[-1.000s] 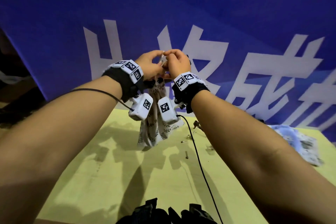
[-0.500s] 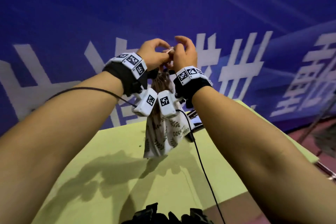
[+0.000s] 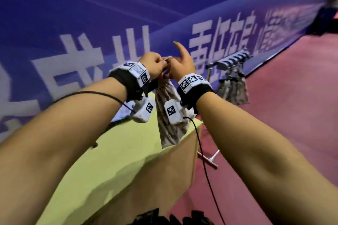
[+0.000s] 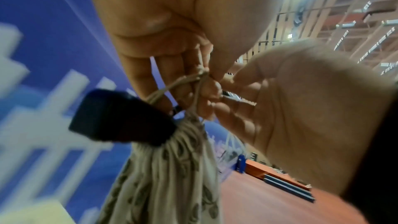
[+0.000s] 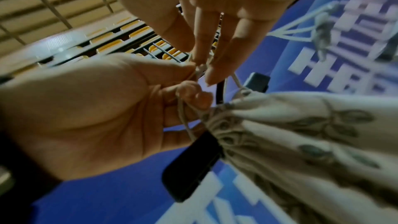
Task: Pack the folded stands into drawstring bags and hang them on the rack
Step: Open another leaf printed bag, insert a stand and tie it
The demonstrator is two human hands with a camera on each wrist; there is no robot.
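Bag [image 3: 169, 115], leaf-printed, cinched, black stand [image 4: 120, 117] poking from its neck, hanging in the air past the table [image 3: 113, 151] corner, cord [image 4: 189, 81] pinched by curled fingers of left hand [image 3: 153, 65] and right hand [image 3: 182, 64]; rack [image 3: 232, 60] with hung bags beyond.

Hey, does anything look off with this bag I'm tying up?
Yes. The black end of the folded stand pokes out of the cinched mouth of the drawstring bag, just below the drawstring, so the bag has not closed over it.
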